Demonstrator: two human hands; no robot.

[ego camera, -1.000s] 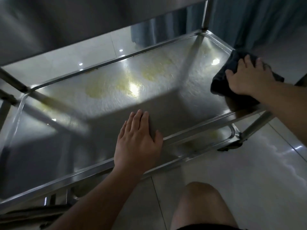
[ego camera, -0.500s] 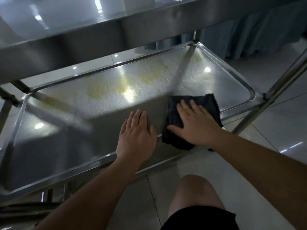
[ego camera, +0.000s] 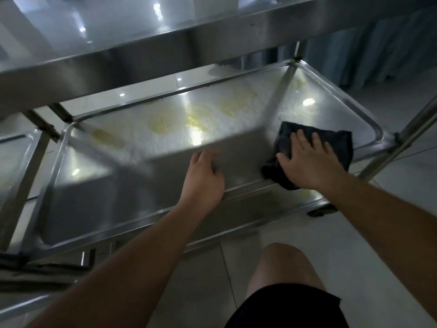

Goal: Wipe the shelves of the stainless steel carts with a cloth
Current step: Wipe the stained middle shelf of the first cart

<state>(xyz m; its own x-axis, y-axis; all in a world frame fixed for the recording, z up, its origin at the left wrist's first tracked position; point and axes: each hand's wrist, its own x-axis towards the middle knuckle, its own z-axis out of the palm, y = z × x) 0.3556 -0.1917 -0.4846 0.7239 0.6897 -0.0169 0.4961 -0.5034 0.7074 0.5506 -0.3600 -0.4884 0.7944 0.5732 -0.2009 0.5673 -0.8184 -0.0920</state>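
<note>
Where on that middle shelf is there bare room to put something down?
The shelf's left half is bare, from the left rim to the left hand. The near right is crowded: the right hand presses the dark cloth there.

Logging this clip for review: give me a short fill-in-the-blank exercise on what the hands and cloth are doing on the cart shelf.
1. The right hand presses a dark ____ onto the steel shelf.
2. The left hand holds ____.
3. The stains on the shelf are ____ in colour.
4. The cloth lies to the ____ of the left hand.

Missing words: cloth; nothing; yellow; right
</note>
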